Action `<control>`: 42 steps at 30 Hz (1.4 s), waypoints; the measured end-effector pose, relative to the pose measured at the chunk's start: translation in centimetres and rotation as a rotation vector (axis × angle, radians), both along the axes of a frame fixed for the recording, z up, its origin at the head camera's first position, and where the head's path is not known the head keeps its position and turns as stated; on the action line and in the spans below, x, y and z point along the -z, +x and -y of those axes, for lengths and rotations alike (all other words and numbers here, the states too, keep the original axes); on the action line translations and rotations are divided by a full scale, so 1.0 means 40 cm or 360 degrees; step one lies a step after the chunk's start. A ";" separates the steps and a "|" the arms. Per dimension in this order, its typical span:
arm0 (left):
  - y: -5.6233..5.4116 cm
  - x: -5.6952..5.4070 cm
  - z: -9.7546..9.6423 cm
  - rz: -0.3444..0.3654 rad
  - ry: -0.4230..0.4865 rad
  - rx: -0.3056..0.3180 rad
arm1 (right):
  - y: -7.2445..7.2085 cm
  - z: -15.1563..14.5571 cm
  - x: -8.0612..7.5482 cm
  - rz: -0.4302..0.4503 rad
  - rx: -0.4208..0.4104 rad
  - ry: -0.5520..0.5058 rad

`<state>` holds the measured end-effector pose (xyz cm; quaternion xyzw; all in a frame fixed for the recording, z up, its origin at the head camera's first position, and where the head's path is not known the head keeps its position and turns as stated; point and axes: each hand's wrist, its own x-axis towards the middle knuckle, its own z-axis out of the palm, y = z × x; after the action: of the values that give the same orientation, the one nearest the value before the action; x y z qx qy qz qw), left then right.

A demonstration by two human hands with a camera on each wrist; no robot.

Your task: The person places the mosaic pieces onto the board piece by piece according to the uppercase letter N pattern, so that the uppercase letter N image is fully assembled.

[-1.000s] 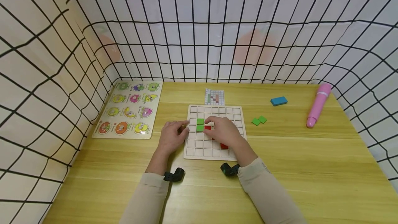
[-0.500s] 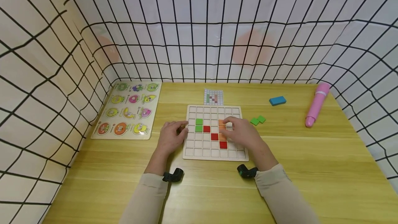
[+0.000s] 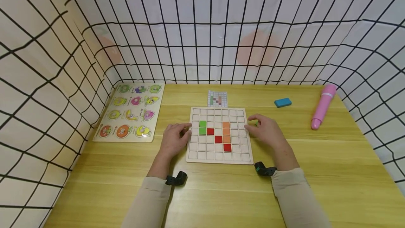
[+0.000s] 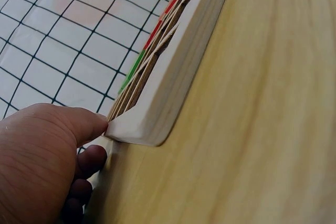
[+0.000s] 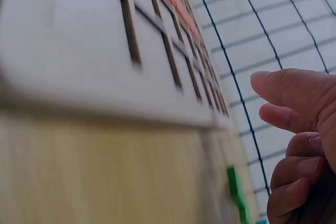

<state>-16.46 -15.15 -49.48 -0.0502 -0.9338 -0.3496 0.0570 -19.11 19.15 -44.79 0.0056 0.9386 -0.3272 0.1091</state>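
Observation:
A pale wooden grid board (image 3: 197, 156) lies in front of me. Two green tiles (image 3: 202, 127), three red tiles (image 3: 218, 139) and three orange tiles (image 3: 226, 131) sit in its squares. At the board's left edge, my left hand (image 3: 175, 138) touches the rim with thumb and index fingertips; its thumb (image 4: 86, 123) shows at the board's corner in the left wrist view. My right hand (image 3: 267, 129) hovers just right of the board, thumb and index apart with nothing between them. It mostly covers the loose green tiles in the head view; they show as green pieces (image 5: 239, 195) in the right wrist view.
Behind the board lies a small printed pattern card (image 3: 217, 99). A fruit picture puzzle (image 3: 129, 112) is at the left. Blue blocks (image 3: 283, 102) and a pink cylinder with a rounded tip (image 3: 323, 106) lie to the right. Black wire mesh (image 3: 202, 34) surrounds the table.
My right hand has moved right, from over the red tile, past the orange tiles, to beside the loose green tiles off the board. The left hand has stayed at the board's edge.

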 end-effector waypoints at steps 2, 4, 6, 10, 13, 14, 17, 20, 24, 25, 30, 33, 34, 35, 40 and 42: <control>0.000 0.000 0.000 0.0002 -0.0003 -0.0001 | -0.001 -0.022 0.008 -0.0004 0.0011 -0.0004; 0.001 0.000 0.000 -0.0002 -0.0008 -0.0001 | -0.003 -0.042 0.017 0.0003 0.0012 -0.0003; 0.002 0.000 0.001 -0.0003 -0.0009 -0.0002 | -0.005 -0.059 0.025 0.0010 0.0014 0.0006; 0.004 0.001 0.002 0.0006 -0.0013 -0.0008 | -0.009 -0.080 0.038 0.0008 0.0014 0.0052; 0.005 0.001 0.002 0.0018 -0.0016 -0.0011 | -0.010 -0.085 0.045 -0.0004 0.0005 0.0097; 0.005 0.001 0.002 0.0022 -0.0018 -0.0012 | -0.010 -0.085 0.046 -0.0008 0.0000 0.0104; 0.006 0.000 0.001 0.0012 -0.0020 -0.0012 | -0.011 -0.082 0.051 -0.0029 -0.0027 0.0128; 0.007 -0.001 0.001 0.0001 -0.0014 -0.0009 | -0.011 -0.078 0.052 -0.0041 -0.0054 0.0119; 0.007 -0.001 0.000 -0.0007 -0.0010 -0.0005 | -0.011 -0.073 0.053 -0.0037 -0.0081 0.0093; 0.007 -0.001 0.000 -0.0008 -0.0010 -0.0004 | -0.010 -0.072 0.052 -0.0032 -0.0089 0.0084; 0.004 -0.001 -0.001 -0.0006 -0.0012 0.0002 | -0.012 -0.077 0.055 -0.0003 -0.0087 0.0061; 0.003 0.000 -0.001 -0.0005 -0.0017 0.0003 | -0.012 -0.083 0.054 0.0007 -0.0065 0.0056; 0.003 0.000 -0.001 -0.0003 -0.0017 0.0004 | -0.013 -0.086 0.055 0.0005 -0.0059 0.0061; 0.002 -0.001 -0.001 -0.0004 -0.0018 0.0004 | -0.013 -0.088 0.054 0.0002 -0.0058 0.0069; 0.001 -0.002 -0.002 -0.0001 -0.0012 0.0004 | -0.014 -0.094 0.054 -0.0010 -0.0062 0.0096; 0.001 -0.002 -0.002 -0.0003 -0.0009 0.0006 | -0.014 -0.094 0.054 -0.0006 -0.0061 0.0102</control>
<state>-16.40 -15.07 -49.39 -0.0524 -0.9347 -0.3470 0.0571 -19.68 22.91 -46.95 -0.0095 0.9488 -0.2948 0.1133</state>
